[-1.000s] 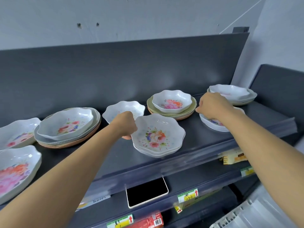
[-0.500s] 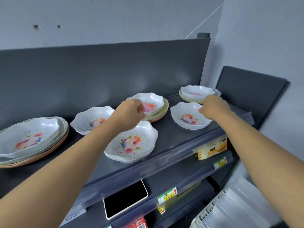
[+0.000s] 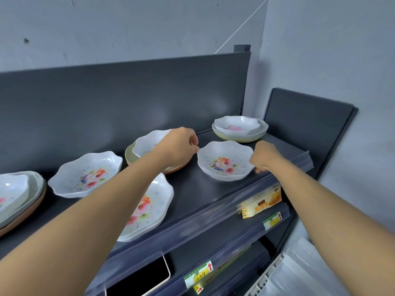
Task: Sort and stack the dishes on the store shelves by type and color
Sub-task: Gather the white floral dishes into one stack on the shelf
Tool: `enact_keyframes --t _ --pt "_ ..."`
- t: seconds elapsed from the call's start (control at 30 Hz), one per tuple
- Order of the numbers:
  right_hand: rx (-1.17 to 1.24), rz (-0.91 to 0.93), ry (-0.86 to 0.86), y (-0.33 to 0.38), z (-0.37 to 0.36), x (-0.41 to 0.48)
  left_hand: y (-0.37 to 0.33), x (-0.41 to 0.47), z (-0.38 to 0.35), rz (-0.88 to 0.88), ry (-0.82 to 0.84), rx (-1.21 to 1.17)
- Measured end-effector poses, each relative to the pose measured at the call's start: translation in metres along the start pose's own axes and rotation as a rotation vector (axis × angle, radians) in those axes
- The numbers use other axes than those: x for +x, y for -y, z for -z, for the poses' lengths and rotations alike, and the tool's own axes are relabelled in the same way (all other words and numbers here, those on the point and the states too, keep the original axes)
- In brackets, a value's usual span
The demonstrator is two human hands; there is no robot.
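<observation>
both hands close in on one loose floral bowl on the dark grey top shelf [image 3: 192, 193].

the small white scalloped bowl with a flower print [image 3: 224, 160] sits alone near the shelf's front edge. the right hand [image 3: 265, 157] curls at its right rim, seemingly pinching it, though the fingertips are hidden. the left hand [image 3: 177, 146], fingers drawn together and holding nothing, hovers just beside its left rim. a one-sided lift could tip the bowl off the edge; the left forearm might nudge the white floral stack [image 3: 158, 206] below.

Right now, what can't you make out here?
- Head view: left hand covers a bowl; its pattern is hidden.
- Left arm hides much of the front bowl.
- Left edge crops a stack.
- Price tags: writing too small.
</observation>
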State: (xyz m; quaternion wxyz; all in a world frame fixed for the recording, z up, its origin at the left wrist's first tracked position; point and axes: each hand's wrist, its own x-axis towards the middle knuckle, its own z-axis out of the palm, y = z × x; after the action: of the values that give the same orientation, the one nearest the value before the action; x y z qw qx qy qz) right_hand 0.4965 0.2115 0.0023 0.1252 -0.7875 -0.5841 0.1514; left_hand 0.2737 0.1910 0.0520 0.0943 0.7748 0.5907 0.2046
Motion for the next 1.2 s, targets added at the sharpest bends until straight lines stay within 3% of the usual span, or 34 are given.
enact_keyframes --t 0.2,0.57,0.97,1.2 --pt "0.029 0.003 -0.115 -0.014 0.031 0.009 -0.008 0.03 -0.011 0.02 0.022 -0.079" --pt "0.343 -0.167 -0.466 -0.05 0.08 0.042 -0.031 0.113 -0.051 0.116 0.077 -0.275" --pt "0.372 -0.238 -0.515 -0.074 0.085 0.071 -0.048 0.176 -0.099 0.465 0.081 -0.458" --pt "0.423 -0.25 -0.499 -0.075 0.078 0.072 -0.047 0.185 -0.102 0.5 0.009 -0.441"
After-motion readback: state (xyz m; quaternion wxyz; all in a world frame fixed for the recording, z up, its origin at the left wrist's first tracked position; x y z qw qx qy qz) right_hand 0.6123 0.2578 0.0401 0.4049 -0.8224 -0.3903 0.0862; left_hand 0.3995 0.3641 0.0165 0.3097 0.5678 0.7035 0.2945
